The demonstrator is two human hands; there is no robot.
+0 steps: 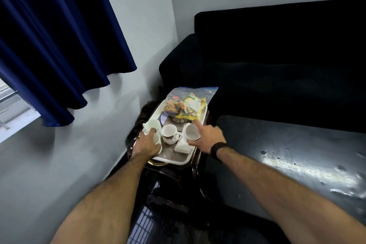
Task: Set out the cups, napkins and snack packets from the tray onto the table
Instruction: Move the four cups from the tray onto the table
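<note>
A white tray [168, 159] rests on a small dark side table. On it stand several white cups. My left hand [146, 142] grips the near-left cup [157, 138], with another cup [152, 125] just behind it. A cup with a handle [169, 132] stands in the tray's middle. My right hand [208, 137] holds a tilted cup [191, 132] above the tray's right side, thumb and forefinger around it. White napkins [181, 146] lie under that cup. A clear zip bag of snack packets [187, 105] lies across the tray's far end.
A dark glossy table [287, 154] stretches to the right of the tray. Behind it stands a black sofa [267, 61]. A grey wall and a blue curtain [49, 45] are on the left. A dark chair frame [158, 204] is below the tray.
</note>
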